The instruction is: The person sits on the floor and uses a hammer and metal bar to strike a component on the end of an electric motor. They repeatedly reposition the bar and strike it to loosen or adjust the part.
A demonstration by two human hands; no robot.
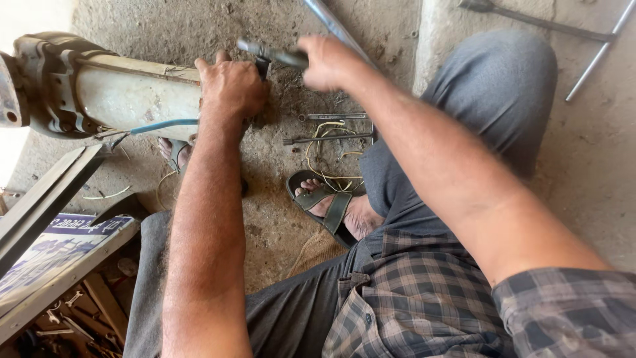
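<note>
My left hand grips the near end of a pale cylindrical pump body that lies across the dusty ground, with a grey cast flange at its far left end. My right hand is closed around the handle of a dark metal tool, blurred by motion, whose head sits just above the pump end beside my left hand. A blue wire trails from under the pump.
A spanner and a second thin tool lie on the ground among yellowish wires. My sandalled foot rests beside them. A long metal rod and a cross wrench lie farther off. A toolbox with spanners stands at lower left.
</note>
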